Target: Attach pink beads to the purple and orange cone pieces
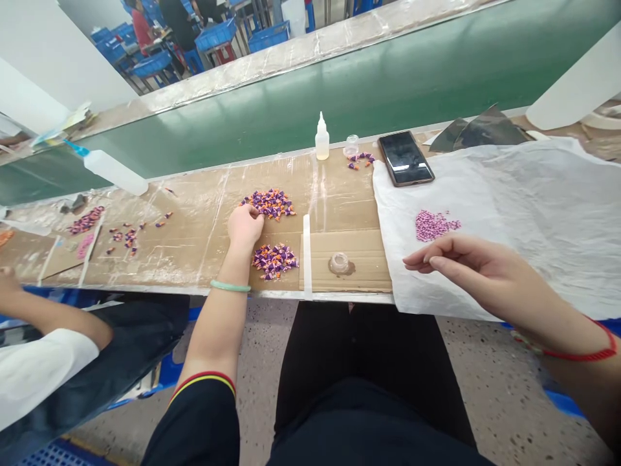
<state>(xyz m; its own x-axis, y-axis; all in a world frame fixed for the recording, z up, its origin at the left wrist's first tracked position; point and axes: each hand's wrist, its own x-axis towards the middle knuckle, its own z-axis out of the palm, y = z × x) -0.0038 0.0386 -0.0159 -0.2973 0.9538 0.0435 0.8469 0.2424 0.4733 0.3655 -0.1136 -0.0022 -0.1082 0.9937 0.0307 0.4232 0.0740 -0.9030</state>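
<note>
My left hand (pixel 246 226) is at the near left edge of a pile of small purple-and-orange pieces (pixel 272 203). Its fingers are curled together at the pieces, and whatever lies between the tips is too small to make out. A second pile of the same pieces (pixel 275 260) lies closer to me, right of my left wrist. Over a white cloth (pixel 524 194) hovers my right hand (pixel 466 262), fingers stretched out and thumb a little apart, with nothing visible in it. Just beyond its fingers is a heap of tiny pink-purple beads (pixel 434 224).
Between the hands, a small round cup (pixel 339 263) sits on a cardboard piece (pixel 363 246) beside a white strip (pixel 307 255). Farther back stand a dropper bottle (pixel 321 139), a clear cap (pixel 351 145) and a phone (pixel 406 158). A co-worker's arm (pixel 53 310) is at left.
</note>
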